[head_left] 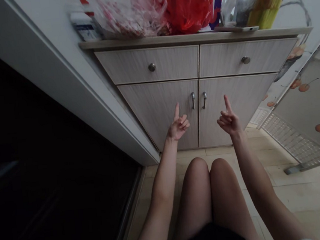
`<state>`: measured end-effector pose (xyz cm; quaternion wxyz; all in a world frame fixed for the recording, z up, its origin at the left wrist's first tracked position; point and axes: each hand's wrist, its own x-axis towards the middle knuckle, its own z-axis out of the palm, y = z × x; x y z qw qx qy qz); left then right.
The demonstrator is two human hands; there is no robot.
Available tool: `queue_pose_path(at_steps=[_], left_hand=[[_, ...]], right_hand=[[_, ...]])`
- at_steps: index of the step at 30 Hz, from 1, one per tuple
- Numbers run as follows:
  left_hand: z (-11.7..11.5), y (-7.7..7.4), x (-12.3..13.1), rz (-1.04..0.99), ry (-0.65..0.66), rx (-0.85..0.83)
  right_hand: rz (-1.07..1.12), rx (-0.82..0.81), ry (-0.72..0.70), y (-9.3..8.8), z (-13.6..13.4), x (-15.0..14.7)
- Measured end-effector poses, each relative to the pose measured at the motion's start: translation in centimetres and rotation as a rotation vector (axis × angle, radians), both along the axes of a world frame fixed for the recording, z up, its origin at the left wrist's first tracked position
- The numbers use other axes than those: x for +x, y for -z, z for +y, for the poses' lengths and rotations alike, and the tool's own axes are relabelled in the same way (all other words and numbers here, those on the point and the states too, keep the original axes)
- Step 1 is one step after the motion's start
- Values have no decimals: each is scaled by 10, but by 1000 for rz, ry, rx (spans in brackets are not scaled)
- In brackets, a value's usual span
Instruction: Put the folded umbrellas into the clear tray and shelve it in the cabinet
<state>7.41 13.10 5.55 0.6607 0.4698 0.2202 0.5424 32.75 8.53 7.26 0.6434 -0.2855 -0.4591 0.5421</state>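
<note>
My left hand (179, 126) is raised before the left cabinet door (159, 112), index finger stretched upward and the other fingers loosely curled. Nothing is in it. My right hand (229, 120) makes the same pointing shape in front of the right cabinet door (245, 93), also holding nothing. Between the hands, a little higher, are two metal door handles, the left handle (193, 100) and the right handle (204, 100). Both doors of the pale wood-grain cabinet are closed. Whether either fingertip touches a door, I cannot tell.
Above the doors are two closed drawers with round knobs, the left knob (152, 67) and the right knob (246, 60). A red plastic bag (190, 7), a pale plastic bag (130, 15), a white bottle (84, 25) and a phone-like slab (236, 29) lie on top. A dark doorway stands left.
</note>
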Motion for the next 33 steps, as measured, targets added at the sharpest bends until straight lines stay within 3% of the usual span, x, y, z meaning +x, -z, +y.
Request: queue_pose_path(at_steps=[4,13,19,23,25,28,30,33], left_hand=[[-15,11,6,-48,-55,-40],[-20,29,17,-25,-106,-40],[-13,29,17,-32,-91,-19],[17,21,27,145,-174,-31],[40,16,41,256,-352,-7],[72,9,65,420,-570,110],[87,8,79,523,-593,161],[95,14,88,600,-569,213]], right_hand=[[50,-9,-9,13,-15,-2],[148,38,-77,39,-9,-9],[157,37,-95,36,-4,-5],[-10,-89,143,25,29,-13],[-165,-128,338,23,56,-22],[-439,-31,570,24,98,-39],[-547,50,613,26,120,-48],[-578,109,561,33,137,-53]])
